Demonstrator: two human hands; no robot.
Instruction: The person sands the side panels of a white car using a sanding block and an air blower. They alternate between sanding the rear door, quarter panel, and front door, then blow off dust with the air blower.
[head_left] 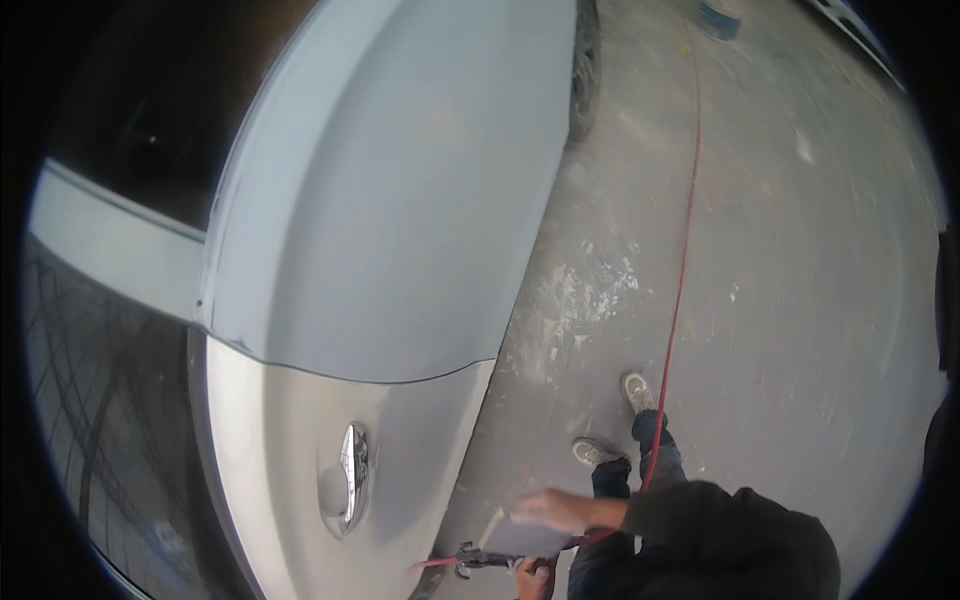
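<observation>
At the lower edge, my left hand (533, 578) has its fingers curled round a black tool (485, 558) with a forked front end, which looks like a spray gun. Its front end faces the car door (300, 420). My right hand (552, 510), smeared by motion, is above the tool, over a flat grey piece (530, 538) with a pale edge; whether its fingers grip that piece is unclear. A red hose (683, 270) comes along the floor and past my leg toward the tool. The cream door has a grey patch and a chrome handle (353, 478).
A pale grey car panel (420, 200) fills the upper left, with a wheel (584, 85) beyond it. Dark windows (110, 400) run along the left. White splashes mark the grey floor (800, 300). A blue bucket (720, 20) stands at the far end.
</observation>
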